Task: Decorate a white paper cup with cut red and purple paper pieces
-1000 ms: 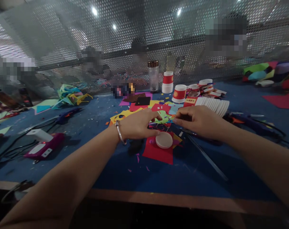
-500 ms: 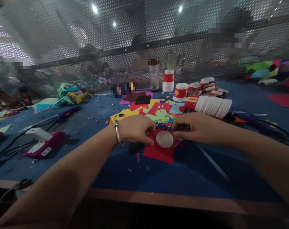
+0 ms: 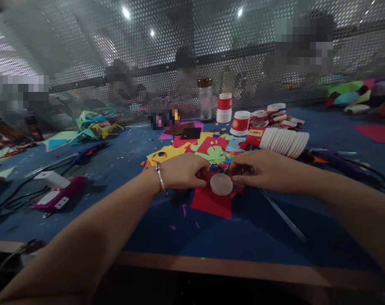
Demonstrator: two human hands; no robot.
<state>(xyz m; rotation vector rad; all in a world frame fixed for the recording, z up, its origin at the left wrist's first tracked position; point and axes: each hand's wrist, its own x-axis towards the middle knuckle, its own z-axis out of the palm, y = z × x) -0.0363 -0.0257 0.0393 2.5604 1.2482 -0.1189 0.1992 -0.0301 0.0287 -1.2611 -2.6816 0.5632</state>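
A round white disc (image 3: 221,184) with a shallow rim, like the base of a paper cup, sits over a square of red paper (image 3: 211,205). My left hand (image 3: 188,170), a silver bangle at its wrist, comes in from the left; its fingers are curled and the thumb meets the disc's left edge. From the other side, my right hand (image 3: 265,170) grips the right edge with bent fingers. Some fingertips are hidden behind the disc and the hands. Just beyond lies a pile of coloured paper cutouts (image 3: 213,152).
A toppled stack of paper cups (image 3: 283,140) lies beyond my right hand, near upright red-and-white cups (image 3: 240,123) and a glass bottle (image 3: 205,101). A clear glue stick (image 3: 283,215) lies at right. Glue guns (image 3: 88,151) and a purple power strip (image 3: 59,195) with cables are at left.
The disc has shifted slightly right and away from me, and my left hand has moved right along with it. My right hand has stayed nearly in place.
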